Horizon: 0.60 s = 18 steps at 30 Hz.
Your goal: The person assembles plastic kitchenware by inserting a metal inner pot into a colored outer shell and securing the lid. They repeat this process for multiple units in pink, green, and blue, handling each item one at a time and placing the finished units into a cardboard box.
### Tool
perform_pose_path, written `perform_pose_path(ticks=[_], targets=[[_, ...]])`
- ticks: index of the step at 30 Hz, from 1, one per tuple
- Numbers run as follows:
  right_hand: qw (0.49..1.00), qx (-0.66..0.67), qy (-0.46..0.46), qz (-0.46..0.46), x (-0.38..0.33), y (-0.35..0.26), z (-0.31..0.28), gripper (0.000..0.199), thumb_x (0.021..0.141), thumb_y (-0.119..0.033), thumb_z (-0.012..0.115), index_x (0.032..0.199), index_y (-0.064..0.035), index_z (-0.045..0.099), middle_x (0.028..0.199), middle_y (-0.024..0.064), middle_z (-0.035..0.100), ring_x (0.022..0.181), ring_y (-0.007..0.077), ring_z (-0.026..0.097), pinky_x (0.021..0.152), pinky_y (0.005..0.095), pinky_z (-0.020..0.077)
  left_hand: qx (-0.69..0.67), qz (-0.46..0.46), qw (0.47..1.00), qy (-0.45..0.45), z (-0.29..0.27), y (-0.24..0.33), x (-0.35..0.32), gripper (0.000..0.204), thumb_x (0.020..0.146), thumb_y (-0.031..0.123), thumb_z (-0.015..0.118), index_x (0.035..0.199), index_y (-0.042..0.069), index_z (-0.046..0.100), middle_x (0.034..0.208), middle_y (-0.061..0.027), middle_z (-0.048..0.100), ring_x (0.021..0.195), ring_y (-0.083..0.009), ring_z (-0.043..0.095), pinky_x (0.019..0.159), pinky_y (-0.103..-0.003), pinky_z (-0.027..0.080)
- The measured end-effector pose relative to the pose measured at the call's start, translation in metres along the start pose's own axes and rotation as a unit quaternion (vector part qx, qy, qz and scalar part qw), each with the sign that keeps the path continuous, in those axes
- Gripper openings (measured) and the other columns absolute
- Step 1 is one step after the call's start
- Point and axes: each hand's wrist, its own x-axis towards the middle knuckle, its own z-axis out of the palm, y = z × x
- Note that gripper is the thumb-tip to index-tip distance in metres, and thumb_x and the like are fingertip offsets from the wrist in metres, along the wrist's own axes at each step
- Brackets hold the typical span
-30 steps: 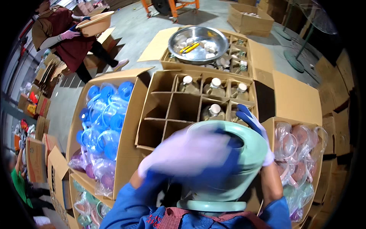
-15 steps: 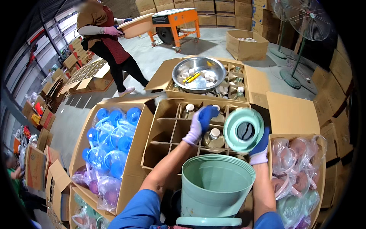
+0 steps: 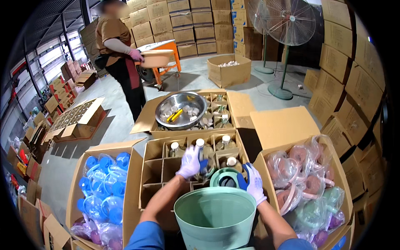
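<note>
Evidently right hand (image 3: 253, 185) is gripping green lid (image 3: 225, 178); divided carton (image 3: 152, 171) is holding capped bottles (image 3: 226, 143); left hand (image 3: 190, 163) is blurring, can't tell grip; frame's cropping green bucket (image 3: 214, 237).

Lined at back with stacked brown cartons (image 3: 183, 31) above a grey floor (image 3: 196, 80). Lit at left by bright windows (image 3: 75, 37), furnished right with standing fans (image 3: 290, 21).

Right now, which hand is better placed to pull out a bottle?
Probably the left hand: it's down among the white-capped bottles in the divided box. The right hand looks busy, holding the green lid by its edge.
</note>
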Motion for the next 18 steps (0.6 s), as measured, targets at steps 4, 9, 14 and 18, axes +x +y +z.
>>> perform_pose_path(ticks=[4,9,14,18], targets=[[0.643,0.665,-0.153,0.348,0.03,-0.021,0.011,0.053,0.093,-0.054,0.058,0.124,-0.0109,0.061,0.093,0.007,0.07,0.09,0.0188,0.066,0.08,0.0317,0.05,-0.014,0.187,0.972,0.138,-0.171,0.12,0.011,0.054,0.071,0.021,0.081,0.12,0.009,0.062,0.102,-0.0145,0.058,0.09,-0.0336,0.057,0.084,-0.044,0.048],[0.32,0.876,-0.359,0.018,0.125,-0.155,-0.039,0.082,0.094,-0.071,0.033,0.148,-0.0085,0.036,0.142,0.0161,0.049,0.126,0.0323,0.052,0.107,0.0473,0.0408,0.045,0.386,0.919,0.066,-0.269,0.183,-0.042,0.048,0.074,0.012,0.077,0.12,0.008,0.065,0.128,-0.0136,0.057,0.119,-0.0358,0.052,0.102,-0.045,0.041],[0.611,0.738,-0.274,0.083,0.071,-0.172,-0.078,0.05,0.103,-0.036,0.05,0.144,-0.0082,0.045,0.132,0.0042,0.056,0.119,0.0131,0.052,0.1,0.0278,0.0432,-0.412,0.005,0.897,0.158,-0.304,0.178,-0.023,0.056,0.094,0.018,0.059,0.143,0.0,0.041,0.133,-0.0136,0.055,0.12,-0.0232,0.055,0.103,-0.034,0.042],[0.7,0.655,-0.268,0.096,-0.001,-0.172,-0.096,0.046,0.105,-0.019,0.045,0.146,-0.0009,0.039,0.138,0.0037,0.049,0.121,0.0117,0.048,0.107,0.0269,0.038,-0.583,-0.042,0.808,-0.075,-0.286,0.165,-0.089,0.053,0.093,0.012,0.057,0.143,-0.001,0.044,0.138,-0.0091,0.052,0.124,-0.0185,0.051,0.105,-0.031,0.04]])
